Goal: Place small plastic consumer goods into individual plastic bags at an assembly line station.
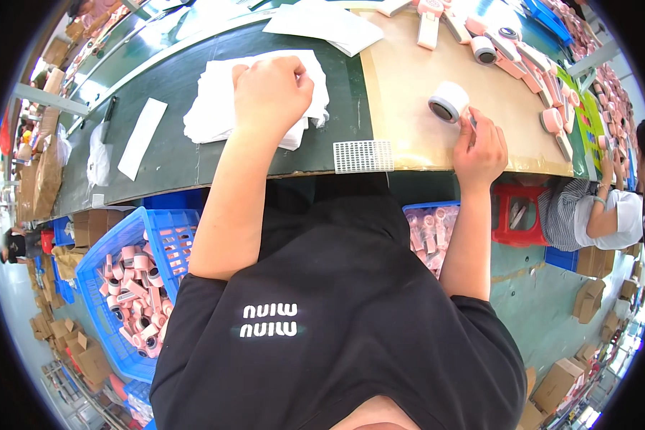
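Note:
My left hand (274, 93) is closed, fingers curled, on a pile of thin white bags or sheets (211, 107) on the dark green worktop. Its fingertips are hidden, so what it grips cannot be made out. On the brown paper to the right, my right hand (481, 149) has its thumb and fingers closed around the pink end of a small handheld device (451, 99). The device's round white head, with a dark face in a metallic ring, points toward the left and near side. Most of its handle is hidden by the fingers.
Several pink handheld devices (527, 64) lie at the far right. A perforated white mat (363, 156) sits at the front edge, a white strip (142, 140) at left. Blue crates (93, 276) of pink devices stand below. A co-worker (605, 215) sits at right by a red stool (505, 215).

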`<state>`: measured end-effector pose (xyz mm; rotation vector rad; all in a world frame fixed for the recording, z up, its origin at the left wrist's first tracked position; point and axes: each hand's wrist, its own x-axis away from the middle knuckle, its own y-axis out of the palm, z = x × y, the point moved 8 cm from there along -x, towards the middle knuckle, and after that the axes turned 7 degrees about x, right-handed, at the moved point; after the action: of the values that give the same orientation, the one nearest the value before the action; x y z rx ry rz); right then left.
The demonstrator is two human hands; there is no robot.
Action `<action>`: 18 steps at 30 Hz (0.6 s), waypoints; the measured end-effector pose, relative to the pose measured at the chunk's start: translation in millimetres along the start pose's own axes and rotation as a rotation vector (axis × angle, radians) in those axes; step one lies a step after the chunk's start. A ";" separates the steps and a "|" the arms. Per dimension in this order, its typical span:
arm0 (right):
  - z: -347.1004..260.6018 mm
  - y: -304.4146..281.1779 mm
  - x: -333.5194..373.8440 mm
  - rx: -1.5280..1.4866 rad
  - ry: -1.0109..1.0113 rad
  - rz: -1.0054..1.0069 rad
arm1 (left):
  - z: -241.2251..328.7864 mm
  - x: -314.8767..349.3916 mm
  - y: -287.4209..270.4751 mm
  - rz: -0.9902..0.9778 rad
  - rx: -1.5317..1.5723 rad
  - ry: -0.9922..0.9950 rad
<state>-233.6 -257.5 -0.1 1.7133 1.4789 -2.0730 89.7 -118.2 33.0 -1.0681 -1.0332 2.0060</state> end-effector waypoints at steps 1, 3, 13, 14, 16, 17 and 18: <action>0.4 -0.4 0.3 0.003 0.001 0.000 | -2.1 0.6 -3.2 0.011 0.037 -0.006; -4.8 -3.8 -3.0 0.018 -0.039 0.021 | -4.7 2.4 -7.4 0.026 0.075 -0.011; -109.1 68.4 -34.7 -1.200 0.661 -0.581 | -18.8 9.4 -8.8 -0.011 0.215 -0.142; -118.4 75.8 -38.3 -1.203 0.662 -0.617 | -20.6 10.5 -8.4 -0.021 0.233 -0.168; -134.3 94.5 -40.8 -1.214 0.691 -0.694 | -23.4 12.0 -11.2 0.009 0.287 -0.197; -142.5 98.7 -40.9 -1.195 0.681 -0.740 | -26.3 13.3 -11.9 0.033 0.345 -0.226; -149.1 101.8 -40.8 -1.175 0.670 -0.787 | -27.6 15.0 -10.9 0.038 0.343 -0.227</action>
<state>-51.5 -228.9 -17.2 1.3412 2.9725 -0.2231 108.4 -91.5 26.8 -0.6952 -0.7420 2.2714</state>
